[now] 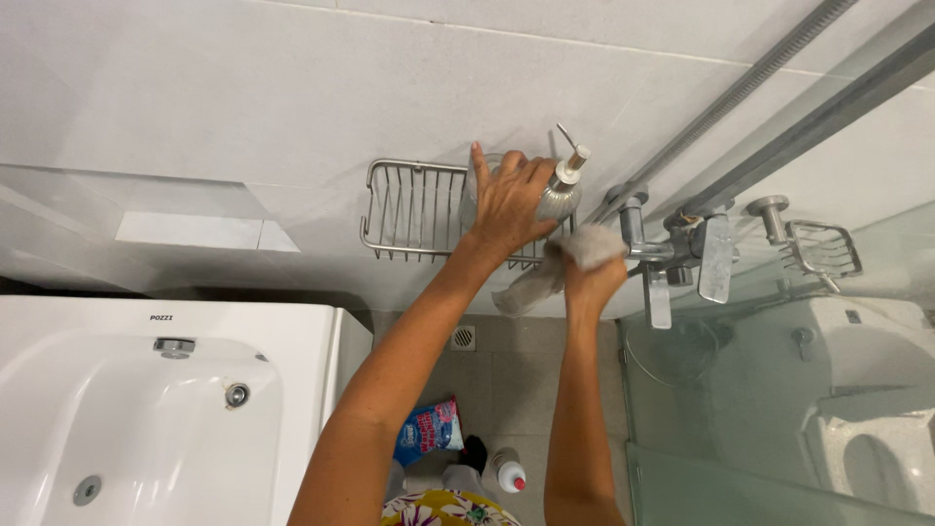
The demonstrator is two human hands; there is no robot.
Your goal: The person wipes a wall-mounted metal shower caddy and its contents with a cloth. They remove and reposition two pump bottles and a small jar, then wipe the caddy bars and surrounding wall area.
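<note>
Fingers of the left hand (508,200) are wrapping around a clear pump bottle (560,190), gripping it at the right end of the wire wall basket (414,209). Just below, the right hand (592,278) is closing on a grey cloth (575,255), pressing it against the basket's underside beside the chrome shower mixer (682,255). Farther out, a white bathtub (146,409) is sitting at lower left, and a blue packet (429,431) and a white squeeze bottle (508,471) are lying on the floor.
</note>
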